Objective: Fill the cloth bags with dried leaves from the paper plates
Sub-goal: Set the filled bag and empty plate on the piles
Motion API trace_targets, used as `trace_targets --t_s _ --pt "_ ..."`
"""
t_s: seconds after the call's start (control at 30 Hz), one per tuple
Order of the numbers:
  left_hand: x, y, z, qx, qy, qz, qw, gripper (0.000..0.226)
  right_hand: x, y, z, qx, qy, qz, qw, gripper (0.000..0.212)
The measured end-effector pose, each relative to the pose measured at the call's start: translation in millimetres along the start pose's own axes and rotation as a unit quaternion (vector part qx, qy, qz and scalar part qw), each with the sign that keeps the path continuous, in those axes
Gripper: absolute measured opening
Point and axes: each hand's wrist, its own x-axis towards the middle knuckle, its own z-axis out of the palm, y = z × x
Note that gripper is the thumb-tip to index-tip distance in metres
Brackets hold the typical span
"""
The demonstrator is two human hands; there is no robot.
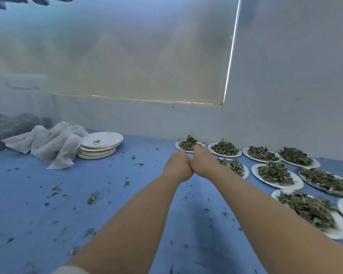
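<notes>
Step, as judged: you reach for next full plate, no bag in hand yet. Both arms stretched forward, left hand (177, 167) and right hand (203, 162) touching side by side, fingers curled down at far plate (179, 148) heaped with dried leaves (189, 142). Grasp on rim or leaves: cannot tell, fingertips hidden. Cloth bags (52, 144) heaped well apart at left, against stack of empty plates (99, 147). More full plates (275, 175) at right. Next: lift plate level, carry to bag, hold mouth open. Writing, labels: none legible.
</notes>
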Motion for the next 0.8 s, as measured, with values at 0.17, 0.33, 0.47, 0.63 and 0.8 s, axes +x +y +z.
trace_targets --t_s 0.17,0.33,0.47,0.63,0.8 --pt "18.6 45.2 55.1 -0.038 -0.058 -0.01 0.998 0.018 2.0 80.9 -14.9 0.017 -0.004 0.089 0.996 0.05" --pt "47.0 51.0 87.8 -0.017 -0.052 -0.037 0.998 0.048 18.4 125.4 -5.3 0.072 0.005 0.168 0.983 0.043" --pt "70.3 55.0 102.4 -0.056 -0.063 -0.086 0.993 0.05 35.1 140.1 6.1 0.084 -0.027 0.205 0.975 0.05" --pt "88.7 56.3 120.2 -0.085 -0.091 -0.133 0.983 0.053 47.4 150.5 25.1 0.034 0.028 0.278 0.96 0.119" --pt "89.0 56.8 120.9 -0.113 -0.077 -0.16 0.978 0.049 56.2 154.2 35.0 0.045 0.073 0.309 0.947 0.104"
